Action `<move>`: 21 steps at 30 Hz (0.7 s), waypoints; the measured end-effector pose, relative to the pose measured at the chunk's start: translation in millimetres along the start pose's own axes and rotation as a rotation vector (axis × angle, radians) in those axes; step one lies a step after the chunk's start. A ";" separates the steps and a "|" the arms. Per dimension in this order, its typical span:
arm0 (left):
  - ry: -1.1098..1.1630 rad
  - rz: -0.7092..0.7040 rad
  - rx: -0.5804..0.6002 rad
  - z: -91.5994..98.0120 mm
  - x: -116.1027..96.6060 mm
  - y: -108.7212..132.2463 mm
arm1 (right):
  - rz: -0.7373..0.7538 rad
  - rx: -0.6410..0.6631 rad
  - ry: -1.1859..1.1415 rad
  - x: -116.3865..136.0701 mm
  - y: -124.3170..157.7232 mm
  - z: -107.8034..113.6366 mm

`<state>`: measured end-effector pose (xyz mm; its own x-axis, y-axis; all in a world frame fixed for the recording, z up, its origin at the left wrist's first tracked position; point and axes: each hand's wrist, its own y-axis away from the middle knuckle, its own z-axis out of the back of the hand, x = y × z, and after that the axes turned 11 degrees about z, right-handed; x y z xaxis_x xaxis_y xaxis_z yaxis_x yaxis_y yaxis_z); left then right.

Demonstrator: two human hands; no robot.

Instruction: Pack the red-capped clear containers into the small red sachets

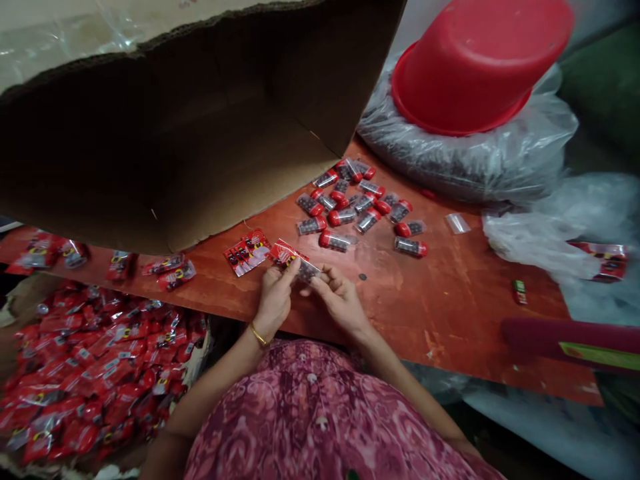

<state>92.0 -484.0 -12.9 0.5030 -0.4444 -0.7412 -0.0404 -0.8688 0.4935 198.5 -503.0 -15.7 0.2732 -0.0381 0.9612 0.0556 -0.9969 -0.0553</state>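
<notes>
Close to the table's near edge, both my hands pinch a small clear packet [306, 269] with a red printed top and dark contents. My left hand [276, 297] has its thumb on the packet's face, near the red part. My right hand [341, 298] grips the opposite end between thumb and curled fingers. A stack of red printed cards [247, 253] lies just left of the packet. Beyond my right hand are several clear tubes [336, 241] with red caps, filled with small dark balls. My fingers hide part of the packet.
A large cardboard box [240, 173] lies open toward me over the table [400, 300]. Filled red packets [100, 373] crowd a carton at lower left, and several [176, 275] lie along the edge. A red tub [465, 73] rests upside down on a plastic bag [450, 163].
</notes>
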 end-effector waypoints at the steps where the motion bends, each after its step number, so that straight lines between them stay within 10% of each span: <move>1: 0.020 0.027 0.000 1.6 -0.9 -0.2 | -0.014 0.013 0.006 -1.2 0.0 0.7; 6: 0.153 0.205 -0.043 13.7 -5.4 -0.5 | 0.009 0.006 0.148 -8.8 -9.3 -8.6; 21: -0.016 0.146 0.054 31.2 -12.3 15.3 | -0.072 0.221 0.154 -14.2 -3.4 -20.3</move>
<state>58.3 -498.7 -10.4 0.4750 -0.5701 -0.6703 -0.1590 -0.8048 0.5718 175.0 -500.5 -23.6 0.1128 0.0056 0.9936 0.2827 -0.9588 -0.0267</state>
